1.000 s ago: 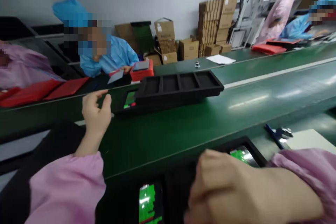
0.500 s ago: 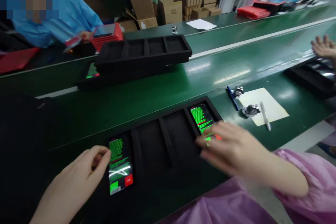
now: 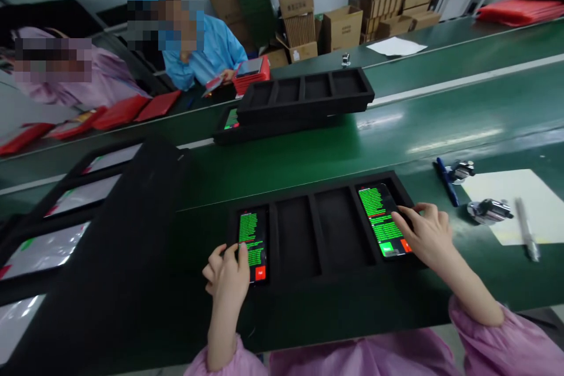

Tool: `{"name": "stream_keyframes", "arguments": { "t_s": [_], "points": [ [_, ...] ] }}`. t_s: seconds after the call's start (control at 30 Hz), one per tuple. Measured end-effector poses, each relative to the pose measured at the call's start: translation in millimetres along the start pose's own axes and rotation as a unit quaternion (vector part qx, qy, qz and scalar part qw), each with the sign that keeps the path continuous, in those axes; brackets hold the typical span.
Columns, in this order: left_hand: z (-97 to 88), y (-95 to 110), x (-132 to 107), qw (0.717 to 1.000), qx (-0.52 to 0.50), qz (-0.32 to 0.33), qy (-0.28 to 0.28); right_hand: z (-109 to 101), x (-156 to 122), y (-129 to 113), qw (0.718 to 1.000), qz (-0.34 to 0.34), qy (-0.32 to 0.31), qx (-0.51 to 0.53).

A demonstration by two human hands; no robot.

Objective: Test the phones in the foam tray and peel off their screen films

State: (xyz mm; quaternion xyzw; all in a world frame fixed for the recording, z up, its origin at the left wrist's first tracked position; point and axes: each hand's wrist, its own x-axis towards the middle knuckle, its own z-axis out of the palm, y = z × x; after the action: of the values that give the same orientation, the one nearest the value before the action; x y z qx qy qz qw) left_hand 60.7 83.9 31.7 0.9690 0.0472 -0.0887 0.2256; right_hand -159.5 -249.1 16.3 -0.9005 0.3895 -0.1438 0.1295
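Two phones with green text on dark screens lie in the end compartments of a black four-compartment tray [image 3: 321, 235]. My left hand [image 3: 230, 273] is over the left edge of the left phone [image 3: 253, 232], its fingers bent and apart, with a fingertip at the screen. At the right phone [image 3: 378, 217], my right hand [image 3: 426, 234] has its bent, spread fingers against the right edge and covers part of the lower right corner. Neither hand visibly encloses a phone. The two middle compartments hold nothing.
Stacked black trays [image 3: 308, 91] stand beyond. On the left, a larger black tray [image 3: 132, 205] holds several wrapped flat items. To the right are paper [image 3: 520, 182], a blue pen [image 3: 447, 182] and metal pieces [image 3: 489, 210]. Co-workers sit across the green bench [image 3: 396, 135].
The view has swung left, showing more of the left tray and co-workers. My left fingers have spread at the left phone. My right hand has shifted to the right phone's right edge.
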Motion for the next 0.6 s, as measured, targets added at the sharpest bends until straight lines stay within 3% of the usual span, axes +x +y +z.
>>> {"name": "stream_keyframes", "arguments": {
  "t_s": [0.1,0.17,0.23,0.3,0.4,0.5,0.6],
  "points": [
    [3.2,-8,6,0.996,-0.086,-0.009,-0.007,1,3,-4,0.999,-0.006,-0.006,0.050],
    [4.9,-11,11,0.988,-0.148,-0.015,-0.038,-2,5,-10,0.989,0.003,-0.053,0.138],
    [5.3,-12,13,0.972,-0.214,-0.035,-0.087,-8,8,-18,0.949,0.063,-0.131,0.280],
    [1.4,-11,14,0.949,-0.273,-0.058,-0.144,-15,11,-22,0.876,0.153,-0.197,0.413],
    [-13.8,-10,13,0.914,-0.329,-0.107,-0.212,-26,14,-22,0.793,0.247,-0.214,0.514],
    [-25.4,-4,8,0.871,-0.405,-0.154,-0.231,-29,13,-27,0.762,0.256,-0.199,0.561],
    [-12.7,15,-4,0.841,-0.464,-0.123,-0.249,-18,7,-50,0.765,0.207,-0.221,0.569]
  ]
}}
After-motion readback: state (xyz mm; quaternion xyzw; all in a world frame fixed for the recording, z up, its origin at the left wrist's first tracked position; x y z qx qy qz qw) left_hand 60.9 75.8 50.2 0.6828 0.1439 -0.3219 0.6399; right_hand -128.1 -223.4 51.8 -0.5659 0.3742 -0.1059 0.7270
